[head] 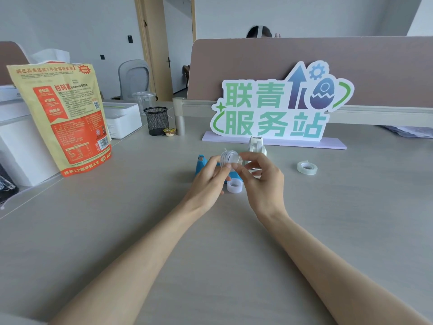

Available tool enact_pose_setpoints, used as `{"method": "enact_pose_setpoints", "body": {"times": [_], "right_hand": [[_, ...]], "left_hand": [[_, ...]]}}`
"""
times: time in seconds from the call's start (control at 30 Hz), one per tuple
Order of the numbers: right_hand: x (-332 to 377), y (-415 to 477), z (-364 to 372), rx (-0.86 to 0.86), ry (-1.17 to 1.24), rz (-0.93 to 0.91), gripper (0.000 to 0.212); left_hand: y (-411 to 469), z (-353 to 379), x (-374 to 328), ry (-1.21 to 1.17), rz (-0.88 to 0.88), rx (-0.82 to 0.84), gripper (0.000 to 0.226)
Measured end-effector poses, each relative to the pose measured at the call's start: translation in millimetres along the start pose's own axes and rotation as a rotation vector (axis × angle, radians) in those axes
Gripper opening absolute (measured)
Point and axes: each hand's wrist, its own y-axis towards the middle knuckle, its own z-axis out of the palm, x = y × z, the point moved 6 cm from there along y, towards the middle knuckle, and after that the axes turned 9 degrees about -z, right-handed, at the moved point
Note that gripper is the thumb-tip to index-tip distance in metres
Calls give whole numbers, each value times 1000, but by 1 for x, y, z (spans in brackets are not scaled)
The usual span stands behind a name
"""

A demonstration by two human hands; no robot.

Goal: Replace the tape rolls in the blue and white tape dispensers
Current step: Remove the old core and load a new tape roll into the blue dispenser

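Note:
Both my hands hold one clear tape roll [228, 156] above the desk. My left hand [208, 181] grips its left side and my right hand [260, 177] pinches its right side. The blue tape dispenser [201, 164] stands right behind my left hand, mostly hidden. The white tape dispenser [256, 144] stands behind my right hand, its lower part hidden. A white tape roll [234, 186] lies flat on the desk between my wrists. A clear greenish tape roll [307, 167] lies apart on the desk to the right.
A lettered sign on a lilac base [276, 106] stands behind the dispensers. A tall snack bag [63, 118], white boxes [121, 118], a black mesh pen cup [156, 120] and a small cup [169, 131] are at the left. A desk partition [304, 64] closes the back, with a person behind it.

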Motion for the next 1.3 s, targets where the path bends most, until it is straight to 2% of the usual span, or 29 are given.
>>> {"method": "enact_pose_setpoints", "body": {"times": [0.37,0.67,0.8,0.9,1.03,1.2,1.3], "right_hand": [[-7,2,1,21,-12,9,17],[-5,1,2,43,63,-20,11],[-5,2,0,-2,38,-22,23],[-8,4,2,27,60,14,32],[-10,2,7,65,104,22,26],[-15,2,10,97,118,44,33],[-15,1,10,94,123,38,27]], "left_hand": [[0,-4,0,57,18,-23,21],[0,-3,-3,-149,-14,17,23],[1,-4,-4,-222,-41,18,27],[1,-5,-6,-198,-18,8,28],[1,-7,-8,-167,20,12,24],[0,-8,-9,-142,50,49,24],[0,-7,-9,-137,46,62,25]]}}
